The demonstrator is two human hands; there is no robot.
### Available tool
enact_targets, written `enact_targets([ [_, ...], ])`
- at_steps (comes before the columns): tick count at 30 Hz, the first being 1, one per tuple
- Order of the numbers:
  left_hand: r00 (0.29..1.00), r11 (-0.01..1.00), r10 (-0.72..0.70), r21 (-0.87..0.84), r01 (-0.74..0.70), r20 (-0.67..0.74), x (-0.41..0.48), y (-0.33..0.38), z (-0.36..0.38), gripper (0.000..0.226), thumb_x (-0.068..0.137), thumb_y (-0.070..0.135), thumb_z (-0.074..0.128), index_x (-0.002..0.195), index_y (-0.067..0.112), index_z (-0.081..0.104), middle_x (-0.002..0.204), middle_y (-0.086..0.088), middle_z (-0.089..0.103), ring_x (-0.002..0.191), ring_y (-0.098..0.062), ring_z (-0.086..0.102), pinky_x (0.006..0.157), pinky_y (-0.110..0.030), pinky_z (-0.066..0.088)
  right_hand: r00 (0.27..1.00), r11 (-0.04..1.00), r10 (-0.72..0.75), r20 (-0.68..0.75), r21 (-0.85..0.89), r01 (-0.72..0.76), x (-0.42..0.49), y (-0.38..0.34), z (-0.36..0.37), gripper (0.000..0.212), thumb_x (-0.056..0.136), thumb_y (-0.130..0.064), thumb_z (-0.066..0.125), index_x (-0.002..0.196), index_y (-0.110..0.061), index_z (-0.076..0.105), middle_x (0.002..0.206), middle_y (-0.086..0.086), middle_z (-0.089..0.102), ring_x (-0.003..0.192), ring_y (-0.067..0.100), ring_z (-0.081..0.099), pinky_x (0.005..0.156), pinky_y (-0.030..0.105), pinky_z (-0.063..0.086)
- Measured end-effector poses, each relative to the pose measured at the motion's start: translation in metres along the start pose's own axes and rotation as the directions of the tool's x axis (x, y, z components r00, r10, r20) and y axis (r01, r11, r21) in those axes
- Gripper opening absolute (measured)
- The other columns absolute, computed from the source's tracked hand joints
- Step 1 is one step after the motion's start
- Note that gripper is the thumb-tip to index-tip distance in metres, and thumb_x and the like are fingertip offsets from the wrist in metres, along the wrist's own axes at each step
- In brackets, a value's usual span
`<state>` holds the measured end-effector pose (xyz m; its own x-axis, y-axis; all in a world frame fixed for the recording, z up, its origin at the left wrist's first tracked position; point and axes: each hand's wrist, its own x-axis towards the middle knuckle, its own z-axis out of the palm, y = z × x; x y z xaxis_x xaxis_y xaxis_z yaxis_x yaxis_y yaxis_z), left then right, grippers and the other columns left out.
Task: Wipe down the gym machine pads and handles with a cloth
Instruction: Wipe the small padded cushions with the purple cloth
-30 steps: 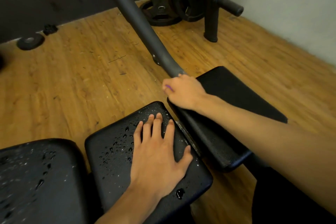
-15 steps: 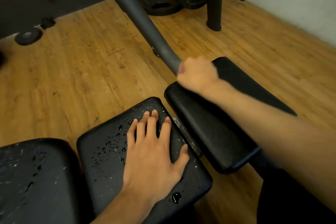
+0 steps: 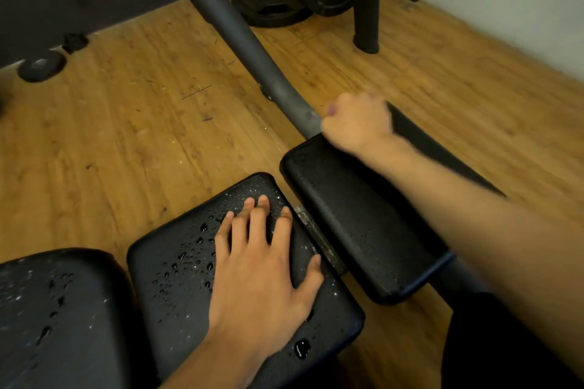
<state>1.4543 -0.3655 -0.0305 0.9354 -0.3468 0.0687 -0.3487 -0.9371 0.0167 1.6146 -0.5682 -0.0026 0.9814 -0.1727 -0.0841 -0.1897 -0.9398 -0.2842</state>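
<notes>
My left hand (image 3: 262, 275) lay flat on the middle pad (image 3: 177, 262) in the lower centre of the frame. Its fingers were straight and a little spread, pressing down and holding nothing. Water droplets (image 3: 189, 259) beaded that pad, and more speckled the left pad (image 3: 57, 309) in the lower left corner.

My right hand (image 3: 357, 123) sat right of centre, at the far end of the right pad (image 3: 363, 224), just where the grey frame tube (image 3: 234, 28) runs in from the top of the frame. It was balled into a fist. A purple scrap showed at its left edge, and I took this to be the cloth (image 3: 331, 109) bunched inside. It was too small and blurred to be certain.

I judged the step in hand to be the wiping of the right pad's far edge, near the tube. The right pad looked matt and nearly dry, while the two pads left of it were not yet wiped.

Next I would need to bring the fist across to the middle pad. The left hand would have to lift clear so the cloth could sweep the beaded water.

A weight plate (image 3: 271, 6) lay on the wooden floor (image 3: 126, 136) at the upper centre, well apart from the work.
</notes>
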Motion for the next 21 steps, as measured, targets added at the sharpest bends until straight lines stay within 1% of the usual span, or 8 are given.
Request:
enact_targets([
  [3,1.0,1.0,0.004,-0.003,-0.004,0.008,0.0,0.001,-0.001,0.07,0.092,0.061,0.042,0.137,0.011,0.061,0.146,-0.021,0.052,0.138,-0.038,0.041,0.116,-0.052,0.027,0.953,0.952,-0.3,0.033,-0.053,0.301,-0.041,-0.054,0.023,0.023,0.093,-0.03,0.052,0.1,-0.024,0.073,0.088,0.002,0.068,0.108,0.023,0.062,0.122,0.039,0.018],
  [6,1.0,1.0,-0.004,-0.003,0.004,0.012,-0.001,0.0,0.0,0.069,0.093,0.062,0.041,0.138,0.012,0.059,0.147,-0.02,0.05,0.139,-0.038,0.04,0.116,-0.053,0.029,0.929,0.929,-0.37,0.025,0.001,0.37,-0.031,-0.038,0.016,0.022,0.093,-0.025,0.05,0.098,-0.028,0.071,0.084,-0.003,0.066,0.108,0.021,0.063,0.126,0.043,0.006],
  [8,1.0,1.0,-0.007,-0.002,0.007,0.005,-0.001,0.0,0.001,0.069,0.092,0.063,0.041,0.138,0.013,0.059,0.147,-0.019,0.051,0.139,-0.038,0.04,0.116,-0.053,0.029,0.966,0.966,-0.259,-0.002,-0.009,0.259,-0.006,0.002,0.001,0.026,0.092,-0.019,0.049,0.1,-0.026,0.073,0.082,0.0,0.063,0.103,0.025,0.064,0.119,0.045,0.027],
  [10,1.0,1.0,-0.011,-0.014,0.011,0.006,0.0,0.0,0.0,0.069,0.092,0.063,0.041,0.137,0.014,0.059,0.146,-0.018,0.051,0.14,-0.037,0.041,0.117,-0.053,0.03,1.0,0.999,-0.024,-0.01,0.048,0.024,0.02,0.048,-0.022,0.026,0.093,-0.018,0.048,0.099,-0.019,0.073,0.08,0.003,0.064,0.087,0.026,0.065,0.088,0.04,0.05],
  [11,1.0,1.0,-0.015,-0.021,0.015,0.007,0.0,0.0,0.0,0.069,0.092,0.064,0.041,0.136,0.014,0.059,0.146,-0.017,0.051,0.141,-0.037,0.041,0.117,-0.054,0.032,0.995,0.991,0.097,-0.004,0.094,-0.096,0.028,0.065,-0.029,0.025,0.093,-0.02,0.048,0.095,-0.017,0.073,0.081,0.005,0.065,0.079,0.024,0.064,0.073,0.036,0.049],
  [13,1.0,1.0,-0.024,-0.018,0.024,0.013,0.0,0.001,0.0,0.069,0.092,0.063,0.041,0.136,0.014,0.06,0.145,-0.016,0.052,0.14,-0.037,0.044,0.117,-0.057,0.037,0.979,0.969,0.204,0.01,0.142,-0.203,0.037,0.08,-0.03,0.027,0.092,-0.021,0.045,0.091,-0.014,0.072,0.087,0.009,0.069,0.075,0.025,0.062,0.065,0.033,0.044],
  [17,1.0,1.0,-0.026,-0.015,0.026,0.012,0.001,0.002,-0.002,0.07,0.092,0.063,0.04,0.137,0.013,0.061,0.144,-0.018,0.053,0.138,-0.038,0.046,0.115,-0.059,0.039,0.994,1.0,0.015,-0.113,0.015,-0.013,0.022,0.064,-0.008,0.025,0.095,-0.018,0.047,0.106,-0.025,0.068,0.099,0.01,0.064,0.095,0.036,0.061,0.073,0.035,0.042],
  [21,0.999,0.999,-0.029,-0.012,0.029,0.024,0.001,0.003,-0.005,0.071,0.092,0.063,0.039,0.139,0.013,0.059,0.145,-0.018,0.052,0.138,-0.038,0.045,0.116,-0.058,0.039,0.926,0.925,-0.376,0.026,-0.04,0.377,-0.003,-0.001,0.014,0.021,0.101,-0.025,0.05,0.112,-0.032,0.067,0.104,0.002,0.069,0.107,0.03,0.065,0.078,0.033,0.045],
])
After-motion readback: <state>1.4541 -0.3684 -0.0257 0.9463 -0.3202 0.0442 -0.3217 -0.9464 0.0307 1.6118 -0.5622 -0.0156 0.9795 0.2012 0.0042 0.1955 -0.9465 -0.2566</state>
